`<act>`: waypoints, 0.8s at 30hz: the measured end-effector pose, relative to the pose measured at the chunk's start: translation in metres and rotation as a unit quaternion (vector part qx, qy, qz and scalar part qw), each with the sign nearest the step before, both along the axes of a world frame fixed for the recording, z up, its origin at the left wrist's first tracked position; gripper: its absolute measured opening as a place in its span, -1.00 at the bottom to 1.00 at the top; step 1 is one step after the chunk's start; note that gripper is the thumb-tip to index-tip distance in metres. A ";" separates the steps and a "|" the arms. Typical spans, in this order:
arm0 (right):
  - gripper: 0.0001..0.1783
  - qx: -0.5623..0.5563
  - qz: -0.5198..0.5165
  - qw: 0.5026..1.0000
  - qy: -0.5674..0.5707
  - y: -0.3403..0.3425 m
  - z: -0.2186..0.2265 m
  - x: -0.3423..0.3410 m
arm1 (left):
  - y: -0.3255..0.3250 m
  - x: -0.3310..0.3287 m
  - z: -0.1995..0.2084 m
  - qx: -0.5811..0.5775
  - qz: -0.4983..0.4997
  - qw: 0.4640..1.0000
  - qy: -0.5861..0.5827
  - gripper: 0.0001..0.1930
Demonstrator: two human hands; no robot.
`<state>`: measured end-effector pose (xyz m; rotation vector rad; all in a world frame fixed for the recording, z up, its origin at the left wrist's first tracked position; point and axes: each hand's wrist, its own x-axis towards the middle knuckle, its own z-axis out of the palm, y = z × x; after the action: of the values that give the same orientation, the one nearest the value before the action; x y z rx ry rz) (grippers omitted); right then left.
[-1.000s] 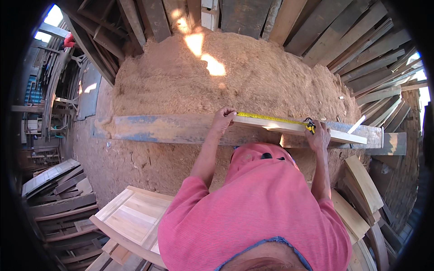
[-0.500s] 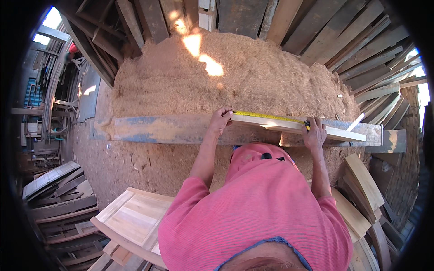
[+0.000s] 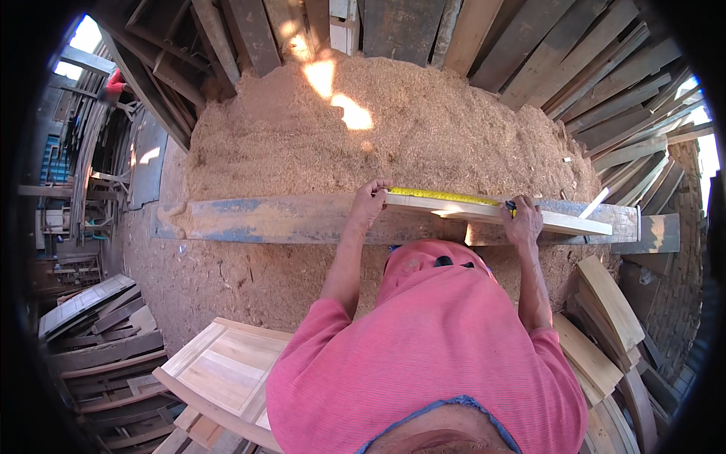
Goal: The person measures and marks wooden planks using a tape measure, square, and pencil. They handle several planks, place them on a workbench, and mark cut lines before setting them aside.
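A yellow tape measure (image 3: 446, 195) is stretched along the far edge of a pale wooden strip (image 3: 563, 222). My left hand (image 3: 368, 204) pinches the tape's end at the strip's left end. Farther right, my right hand (image 3: 523, 221) is closed round the other end of the tape and rests against the strip. A small dark and yellow part shows at its fingers, mostly covered by them. The strip lies at a slight slant over a long worn plank bench (image 3: 280, 218) with faded blue paint, and its right end reaches past my right hand.
Sawdust (image 3: 423, 129) is heaped beyond the bench. Boards (image 3: 522, 45) lean along the far side and the right. A pale panelled door (image 3: 234, 363) lies behind me at left, and cut planks (image 3: 609, 303) are stacked at right. More timber (image 3: 113, 378) fills the left side.
My right hand has shifted slightly left along the strip, and the visible stretch of tape is a little shorter. My left hand stays at the strip's left end.
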<state>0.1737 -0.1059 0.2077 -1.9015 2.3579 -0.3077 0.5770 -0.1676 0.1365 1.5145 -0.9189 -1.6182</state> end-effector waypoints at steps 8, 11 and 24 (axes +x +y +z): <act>-0.55 0.019 -0.002 1.000 -0.017 -0.001 -0.001 0.011 | 0.005 -0.002 -0.003 -0.051 0.003 0.998 -0.036 -0.80; -0.55 0.033 -0.002 0.999 -0.020 -0.003 0.002 0.012 | 0.006 -0.002 -0.004 -0.061 0.002 0.996 -0.063 -0.82; -0.59 0.039 -0.003 0.999 -0.029 -0.004 0.010 0.023 | 0.001 0.003 -0.010 -0.076 -0.016 0.985 -0.157 -0.80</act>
<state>0.1964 -0.1103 0.2177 -1.8254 2.3042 -0.2624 0.5798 -0.1668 0.1270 1.6815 -1.2142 -1.3171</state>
